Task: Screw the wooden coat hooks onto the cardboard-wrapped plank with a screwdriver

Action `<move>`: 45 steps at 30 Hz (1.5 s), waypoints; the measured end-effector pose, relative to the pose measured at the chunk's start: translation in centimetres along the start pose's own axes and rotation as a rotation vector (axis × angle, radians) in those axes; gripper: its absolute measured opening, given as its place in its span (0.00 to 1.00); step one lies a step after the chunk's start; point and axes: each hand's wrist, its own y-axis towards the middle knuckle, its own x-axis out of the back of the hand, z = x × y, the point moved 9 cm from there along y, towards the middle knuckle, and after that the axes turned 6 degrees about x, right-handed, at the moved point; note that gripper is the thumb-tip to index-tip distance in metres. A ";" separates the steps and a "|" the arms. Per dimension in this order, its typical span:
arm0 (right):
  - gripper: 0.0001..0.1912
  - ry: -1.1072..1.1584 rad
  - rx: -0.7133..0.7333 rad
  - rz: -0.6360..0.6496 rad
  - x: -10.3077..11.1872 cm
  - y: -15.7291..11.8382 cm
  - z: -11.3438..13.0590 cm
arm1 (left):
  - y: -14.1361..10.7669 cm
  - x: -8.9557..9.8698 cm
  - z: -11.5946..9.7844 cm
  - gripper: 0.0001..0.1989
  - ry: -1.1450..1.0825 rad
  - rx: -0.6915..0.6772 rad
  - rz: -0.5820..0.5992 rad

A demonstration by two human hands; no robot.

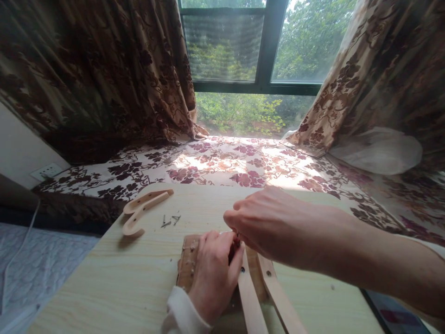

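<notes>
My left hand lies over a brown block or board with small studs along its edge. Its thumb and index finger close around a small dark and reddish spot, too hidden to name. Right above, my right hand is closed in a fist, its fingertips touching that same spot; whatever it grips is covered. Two pale wooden strips run from beneath my hands toward the front edge, and a dark screw sits in the right-hand one.
Two curved wooden hook-shaped pieces lie at the table's far left. Several loose screws are beside them on the light wooden table. A dark flat device is at the right. Behind stands a flower-patterned covered ledge below a window.
</notes>
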 end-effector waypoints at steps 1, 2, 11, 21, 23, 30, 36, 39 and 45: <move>0.09 0.005 0.007 0.004 -0.1 0.1 0.1 | 0.0 0.0 0.0 0.07 0.000 0.000 0.001; 0.10 0.008 0.009 0.003 -0.3 0.2 0.1 | 0.0 0.0 0.0 0.07 0.000 0.001 0.001; 0.06 0.003 -0.020 -0.029 0.1 -0.1 -0.5 | -0.1 -0.1 0.1 0.07 -0.003 -0.010 -0.009; 0.11 0.029 -0.016 0.003 -0.5 0.0 -0.4 | 0.0 -0.1 -0.1 0.07 -0.012 -0.015 0.010; 0.11 0.009 -0.048 0.022 -0.4 0.0 -0.6 | 0.0 -0.1 0.0 0.07 -0.013 -0.013 0.008; 0.08 0.027 0.001 0.075 -0.2 -0.1 0.0 | 0.0 -0.1 0.1 0.06 -0.007 -0.008 -0.003; 0.12 0.002 -0.037 0.020 -1.1 0.2 -0.3 | -0.1 -0.2 0.2 0.06 -0.005 -0.002 -0.014; 0.10 -0.001 -0.060 0.019 -0.7 -0.1 -0.6 | -0.1 -0.2 0.2 0.06 -0.001 0.000 -0.016; 0.06 0.026 -0.031 0.052 -0.3 -0.4 -0.3 | -0.2 -0.2 0.2 0.06 0.014 0.003 -0.010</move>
